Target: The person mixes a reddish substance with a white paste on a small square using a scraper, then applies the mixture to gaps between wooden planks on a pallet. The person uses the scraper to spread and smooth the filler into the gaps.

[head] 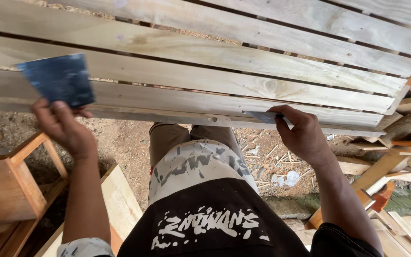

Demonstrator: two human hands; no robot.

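- Soft, even daylight fills the scene; no glare.
- The pale slatted boards [224, 62] are the brightest area and show crisp grain.
- Shadow darkens the ground beneath their near edge and the lower left corner.
- The blue sheet [59, 79] looks slightly smeared by motion.
- Straight planks bow near the edges.

Left hand [63, 124] raised, fingers pinched; right hand [303, 135] pressing, fingers curled.

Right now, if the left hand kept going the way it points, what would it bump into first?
Probably the slatted wooden panel. The left hand holds a blue sheet up flat in front of the slats, though depth is unclear.
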